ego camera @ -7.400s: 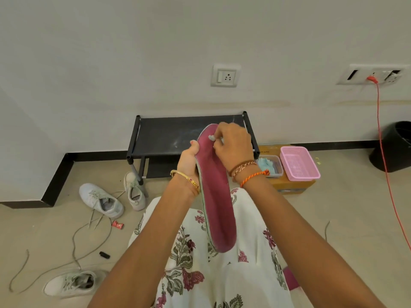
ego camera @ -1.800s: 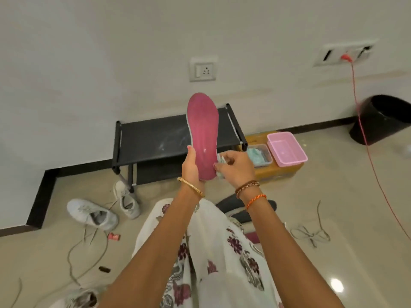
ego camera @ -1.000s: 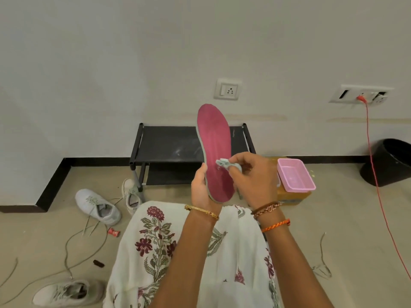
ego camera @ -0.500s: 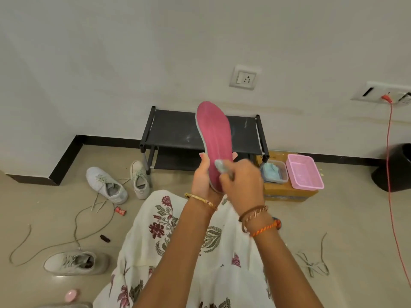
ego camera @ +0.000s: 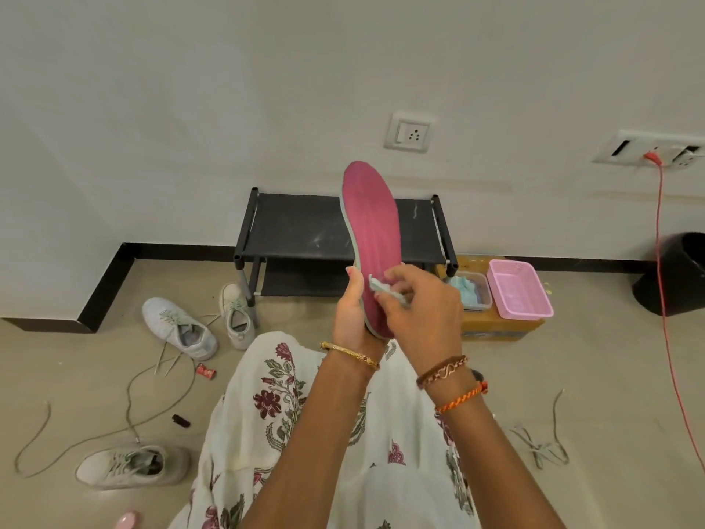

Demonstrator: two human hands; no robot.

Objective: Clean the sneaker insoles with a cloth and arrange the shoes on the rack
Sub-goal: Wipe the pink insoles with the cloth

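Observation:
A pink insole (ego camera: 372,227) stands upright in front of me, its heel end gripped by my left hand (ego camera: 353,313). My right hand (ego camera: 421,315) pinches a small pale cloth (ego camera: 381,289) and presses it against the lower part of the insole's pink face. The black shoe rack (ego camera: 297,231) stands against the wall behind the insole. Three white sneakers lie on the floor to the left: one (ego camera: 179,328) and another (ego camera: 237,315) by the rack's left leg, a third (ego camera: 129,467) nearer to me.
Loose laces (ego camera: 129,399) trail over the floor at left, more laces (ego camera: 541,448) at right. A cardboard box (ego camera: 499,328) right of the rack carries a clear tub (ego camera: 471,292) and a pink basket (ego camera: 519,288). A black bin (ego camera: 675,273) and red cable (ego camera: 663,299) are far right.
My right hand has rubbed the cloth up and down the insole's lower part, and now it sits slightly higher than half a second ago. The left hand keeps its hold on the heel.

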